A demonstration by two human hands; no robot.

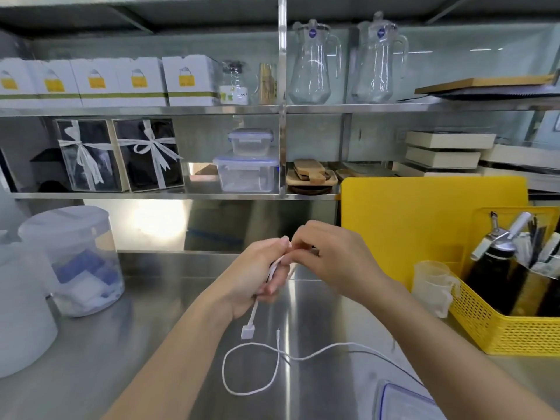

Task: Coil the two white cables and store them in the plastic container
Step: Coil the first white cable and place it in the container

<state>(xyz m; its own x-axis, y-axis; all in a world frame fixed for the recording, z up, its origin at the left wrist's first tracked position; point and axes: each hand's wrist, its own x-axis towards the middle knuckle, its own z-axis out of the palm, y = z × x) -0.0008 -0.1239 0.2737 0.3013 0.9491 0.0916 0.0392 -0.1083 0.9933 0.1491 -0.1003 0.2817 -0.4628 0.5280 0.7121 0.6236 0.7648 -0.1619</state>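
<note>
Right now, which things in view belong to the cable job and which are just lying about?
Job: left hand and right hand, both gripping the first white cable; second white cable, loose on the counter; plastic container, cut off at the bottom edge.
Lying about: yellow basket, yellow cutting board, measuring cup, lidded jar, glass pitchers.

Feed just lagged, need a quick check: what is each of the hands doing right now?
Left hand: grips a white cable.
Right hand: pinches the same cable.
</note>
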